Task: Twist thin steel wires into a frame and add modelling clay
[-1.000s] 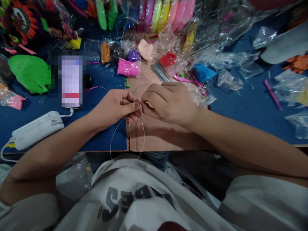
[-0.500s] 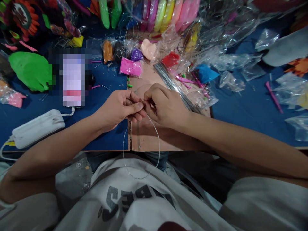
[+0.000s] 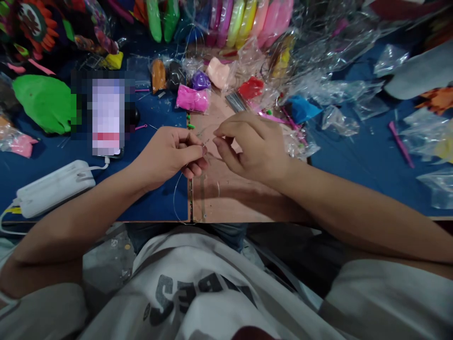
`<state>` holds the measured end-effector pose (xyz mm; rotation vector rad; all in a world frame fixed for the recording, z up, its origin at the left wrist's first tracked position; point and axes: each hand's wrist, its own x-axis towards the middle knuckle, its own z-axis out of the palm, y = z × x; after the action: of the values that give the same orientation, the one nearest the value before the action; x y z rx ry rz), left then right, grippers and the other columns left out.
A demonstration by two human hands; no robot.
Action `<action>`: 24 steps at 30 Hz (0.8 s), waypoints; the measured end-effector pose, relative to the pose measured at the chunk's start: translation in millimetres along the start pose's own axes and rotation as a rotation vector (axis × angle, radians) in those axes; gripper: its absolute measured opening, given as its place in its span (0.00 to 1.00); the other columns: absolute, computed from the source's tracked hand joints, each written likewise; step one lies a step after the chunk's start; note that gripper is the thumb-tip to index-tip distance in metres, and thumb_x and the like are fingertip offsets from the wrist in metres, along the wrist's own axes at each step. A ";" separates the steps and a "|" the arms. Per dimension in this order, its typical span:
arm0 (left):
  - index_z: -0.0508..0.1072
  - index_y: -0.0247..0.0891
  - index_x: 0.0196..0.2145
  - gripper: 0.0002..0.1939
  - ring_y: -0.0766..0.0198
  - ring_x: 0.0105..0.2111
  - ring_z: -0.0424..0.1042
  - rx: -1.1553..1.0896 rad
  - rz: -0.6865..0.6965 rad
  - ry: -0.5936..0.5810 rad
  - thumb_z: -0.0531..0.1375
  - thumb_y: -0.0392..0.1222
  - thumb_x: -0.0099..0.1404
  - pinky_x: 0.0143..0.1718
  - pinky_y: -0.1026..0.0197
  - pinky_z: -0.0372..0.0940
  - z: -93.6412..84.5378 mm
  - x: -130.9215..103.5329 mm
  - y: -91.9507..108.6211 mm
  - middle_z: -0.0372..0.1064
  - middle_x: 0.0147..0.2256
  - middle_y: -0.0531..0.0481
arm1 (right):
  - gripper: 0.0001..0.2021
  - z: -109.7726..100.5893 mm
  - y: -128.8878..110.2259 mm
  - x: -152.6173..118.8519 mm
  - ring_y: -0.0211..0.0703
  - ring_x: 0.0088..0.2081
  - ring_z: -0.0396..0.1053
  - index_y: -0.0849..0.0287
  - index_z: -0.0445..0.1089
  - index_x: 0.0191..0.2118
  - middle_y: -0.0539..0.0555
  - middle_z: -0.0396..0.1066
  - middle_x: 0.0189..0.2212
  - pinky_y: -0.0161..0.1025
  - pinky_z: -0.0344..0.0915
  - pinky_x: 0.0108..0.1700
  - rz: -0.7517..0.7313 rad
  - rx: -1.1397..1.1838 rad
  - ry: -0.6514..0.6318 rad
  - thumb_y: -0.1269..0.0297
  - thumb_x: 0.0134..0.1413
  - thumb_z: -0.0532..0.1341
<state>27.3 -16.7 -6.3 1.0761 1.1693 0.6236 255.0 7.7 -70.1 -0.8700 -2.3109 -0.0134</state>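
Left hand pinching the wire! Right hand just beside it, fingertips nearly together; whether they grip anything, can't tell.

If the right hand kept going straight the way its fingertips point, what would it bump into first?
Probably the tip of the thin wire poking out of the left hand's pinch, then that hand's fingertips; whether the right hand is level with them is hard to judge.
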 end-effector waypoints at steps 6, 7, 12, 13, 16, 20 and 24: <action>0.76 0.34 0.30 0.11 0.69 0.22 0.77 0.098 0.050 0.021 0.72 0.35 0.68 0.22 0.70 0.69 4.7 -4.0 1.4 0.80 0.25 0.48 | 0.10 -10.8 -1.2 1.1 0.47 0.38 0.76 0.50 0.76 0.48 0.53 0.81 0.42 0.47 0.64 0.39 -0.059 -0.083 -0.069 0.59 0.80 0.57; 0.75 0.34 0.30 0.11 0.69 0.21 0.77 0.110 0.055 0.018 0.72 0.35 0.68 0.22 0.70 0.70 4.8 -4.2 1.2 0.80 0.26 0.48 | 0.11 -12.6 -1.2 1.8 0.46 0.37 0.75 0.50 0.77 0.46 0.53 0.81 0.41 0.47 0.62 0.38 -0.068 -0.095 -0.103 0.60 0.80 0.57; 0.76 0.34 0.30 0.10 0.70 0.21 0.76 0.159 0.075 0.004 0.71 0.33 0.68 0.22 0.70 0.70 4.2 -4.9 -0.9 0.81 0.26 0.48 | 0.13 -22.1 -2.0 9.0 0.44 0.31 0.69 0.53 0.76 0.41 0.54 0.82 0.37 0.48 0.55 0.34 -0.236 -0.225 -0.122 0.63 0.80 0.56; 0.76 0.35 0.30 0.10 0.70 0.21 0.76 0.161 0.077 0.000 0.70 0.32 0.68 0.22 0.70 0.70 4.1 -5.2 -1.2 0.80 0.25 0.49 | 0.13 -23.6 -2.8 10.8 0.44 0.30 0.68 0.54 0.76 0.40 0.55 0.81 0.35 0.49 0.54 0.33 -0.263 -0.242 -0.128 0.64 0.79 0.57; 0.74 0.35 0.29 0.09 0.69 0.20 0.76 0.162 0.070 -0.021 0.68 0.28 0.66 0.21 0.71 0.69 4.6 -6.6 -1.3 0.78 0.23 0.51 | 0.15 -24.7 -6.7 15.0 0.45 0.28 0.64 0.56 0.76 0.40 0.54 0.74 0.27 0.49 0.51 0.32 -0.282 -0.262 -0.218 0.66 0.79 0.56; 0.74 0.35 0.30 0.09 0.70 0.20 0.76 0.180 0.060 -0.032 0.65 0.25 0.64 0.22 0.72 0.69 5.9 -7.6 -0.3 0.77 0.22 0.53 | 0.18 -17.9 -9.8 15.4 0.43 0.26 0.61 0.56 0.73 0.33 0.52 0.69 0.22 0.48 0.50 0.32 -0.302 -0.319 -0.198 0.67 0.79 0.54; 0.74 0.35 0.30 0.09 0.71 0.20 0.75 0.166 0.051 -0.052 0.65 0.26 0.66 0.21 0.72 0.68 5.2 -6.6 -0.2 0.78 0.23 0.51 | 0.19 -11.2 -7.2 13.1 0.42 0.25 0.61 0.56 0.71 0.29 0.50 0.67 0.20 0.45 0.52 0.31 -0.347 -0.294 -0.075 0.69 0.77 0.56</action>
<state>30.1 -24.2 -3.7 1.2588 1.1666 0.5411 249.9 7.2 -52.2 -0.6033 -2.5431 -0.4881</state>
